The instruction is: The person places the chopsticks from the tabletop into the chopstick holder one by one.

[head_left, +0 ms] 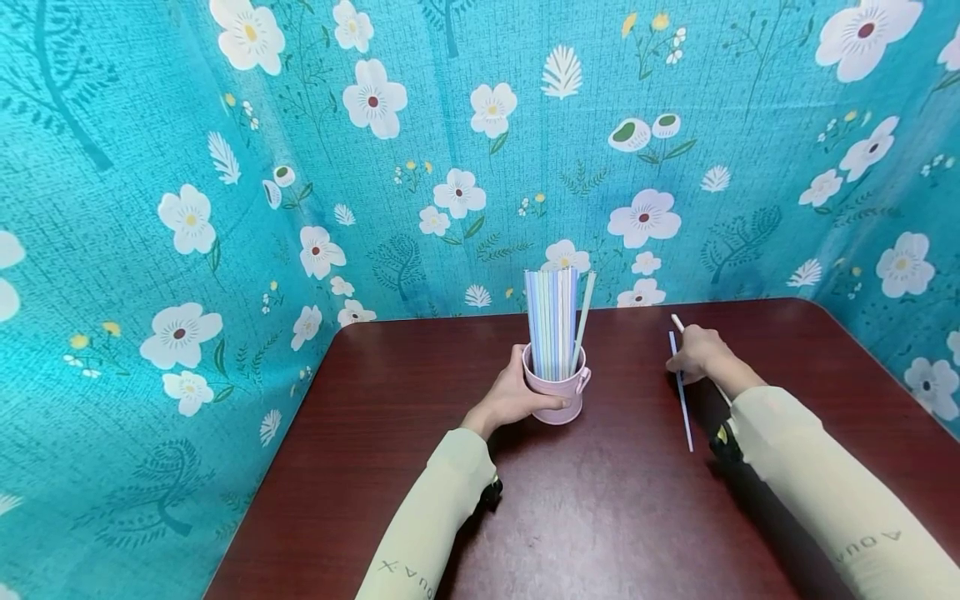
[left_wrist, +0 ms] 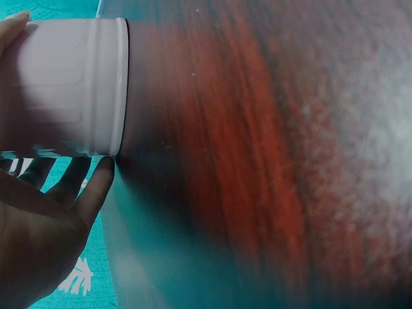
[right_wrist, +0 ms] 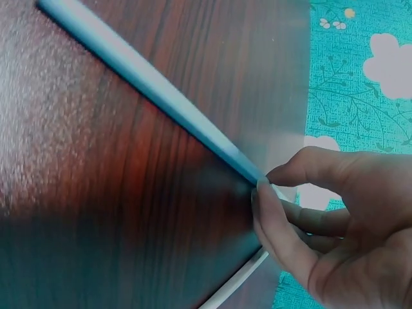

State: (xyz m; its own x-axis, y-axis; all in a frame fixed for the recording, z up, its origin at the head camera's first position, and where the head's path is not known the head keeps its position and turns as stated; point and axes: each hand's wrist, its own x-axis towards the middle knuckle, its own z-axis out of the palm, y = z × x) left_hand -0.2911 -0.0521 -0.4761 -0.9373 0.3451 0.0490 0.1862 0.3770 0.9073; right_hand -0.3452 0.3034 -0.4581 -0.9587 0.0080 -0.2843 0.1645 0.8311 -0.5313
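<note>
A small pink bucket [head_left: 551, 402] with a side handle ring stands upright on the table, holding a bunch of pastel straws [head_left: 553, 325]. My left hand [head_left: 517, 396] grips it from the left, thumb across its front. In the left wrist view, the bucket's smooth wall [left_wrist: 58, 84] fills the upper left, with fingers spread along it. Farther right, my right hand [head_left: 702, 354] pinches a blue straw [right_wrist: 154, 90] between thumb and index finger. Its long end slants toward the table's near side. A white straw [right_wrist: 235, 280] runs beside it, partly hidden under the hand.
The dark red-brown wooden table [head_left: 600, 500] has rounded far corners. A teal floral cloth [head_left: 480, 167] hangs right behind its far edge and along the left and right sides. One green straw [head_left: 585, 312] leans apart from the bunch.
</note>
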